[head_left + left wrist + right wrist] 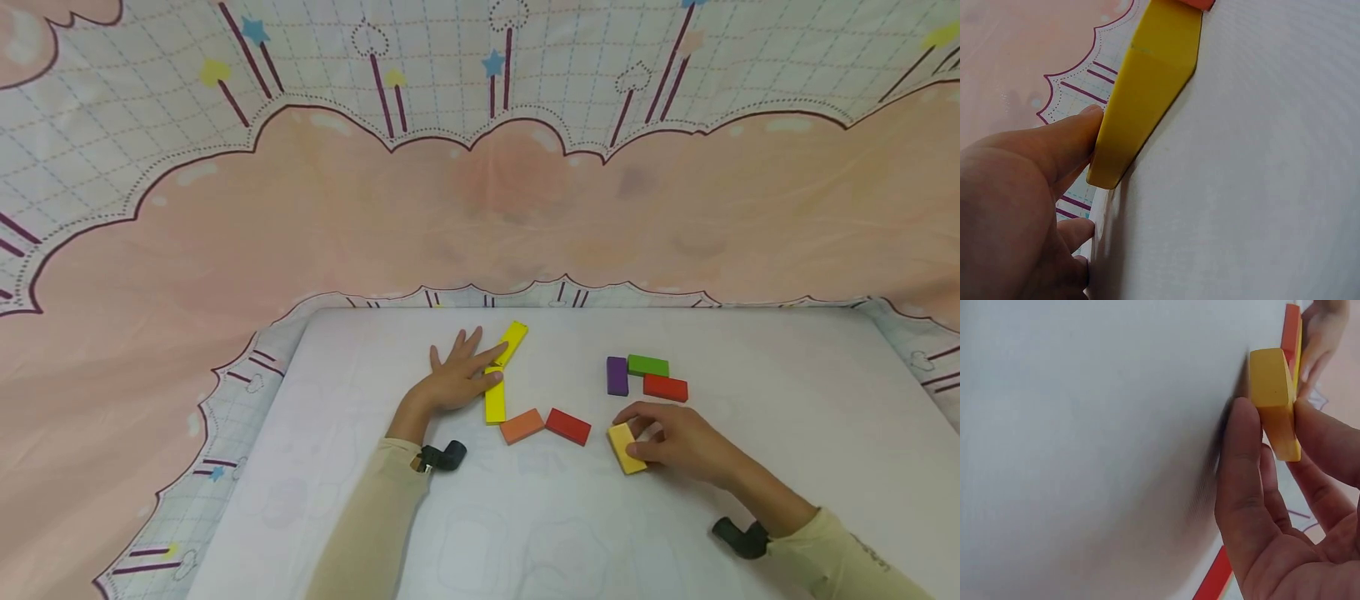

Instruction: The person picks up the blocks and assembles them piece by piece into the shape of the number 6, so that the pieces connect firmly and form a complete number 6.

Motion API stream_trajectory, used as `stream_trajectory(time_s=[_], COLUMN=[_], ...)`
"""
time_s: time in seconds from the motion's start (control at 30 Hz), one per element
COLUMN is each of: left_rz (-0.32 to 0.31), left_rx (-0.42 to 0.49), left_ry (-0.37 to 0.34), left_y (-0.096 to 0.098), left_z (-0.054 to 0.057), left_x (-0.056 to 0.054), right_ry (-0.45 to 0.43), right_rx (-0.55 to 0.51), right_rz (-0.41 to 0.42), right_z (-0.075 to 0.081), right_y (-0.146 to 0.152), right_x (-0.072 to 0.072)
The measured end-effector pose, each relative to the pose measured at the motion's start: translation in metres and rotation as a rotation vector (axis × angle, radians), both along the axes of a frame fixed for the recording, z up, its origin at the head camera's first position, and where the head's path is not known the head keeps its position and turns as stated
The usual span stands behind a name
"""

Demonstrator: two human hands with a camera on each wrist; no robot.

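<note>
Right hand [678, 439] pinches gold block [622, 446] at white table [525, 508]

Pale sleeves [375, 517] reach in from the near side, a dark wrist device [742, 538] at each cuff. The right hand's thumb and curled fingers grip the gold block, which sits to the right of a red block [568, 427], near but apart; whether it touches the tabletop cannot be told. The red block adjoins an orange block [522, 427] on its left, both lying at angles, and the orange one's other end sits by the foot of a near yellow block [495, 404]. There the left hand [452, 382] is spread, fingers extended and gripping nothing, its thumb against the near yellow block. Over on the right, a second red block [666, 388], a purple block [617, 377] and a green block [648, 366] cluster, purple leftmost, green behind red. Farther back, the left index finger extends to a far yellow block [516, 337], which slants away to the right; contact is unclear. Beyond the table hangs a peach-and-white cloth [420, 217] printed with scalloped outlines and stars
</note>
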State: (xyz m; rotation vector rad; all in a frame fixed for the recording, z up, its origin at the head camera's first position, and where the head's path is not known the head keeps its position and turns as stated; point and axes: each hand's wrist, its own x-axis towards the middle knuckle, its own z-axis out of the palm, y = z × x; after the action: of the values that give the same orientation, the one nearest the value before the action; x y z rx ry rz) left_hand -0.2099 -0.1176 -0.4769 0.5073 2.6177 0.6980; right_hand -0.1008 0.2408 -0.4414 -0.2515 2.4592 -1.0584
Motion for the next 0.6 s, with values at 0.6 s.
stream_trajectory(time_s=[0.6], left_rz=[-0.002], left_rx=[-0.004], left_ry=[-0.002], left_y=[0.001], left_z=[0.002], left_x=[0.001], right_ry=[-0.030], right_rx=[0.000], right_rz=[-0.056], right_z=[-0.002], right_y=[-0.023], right_x=[0.005])
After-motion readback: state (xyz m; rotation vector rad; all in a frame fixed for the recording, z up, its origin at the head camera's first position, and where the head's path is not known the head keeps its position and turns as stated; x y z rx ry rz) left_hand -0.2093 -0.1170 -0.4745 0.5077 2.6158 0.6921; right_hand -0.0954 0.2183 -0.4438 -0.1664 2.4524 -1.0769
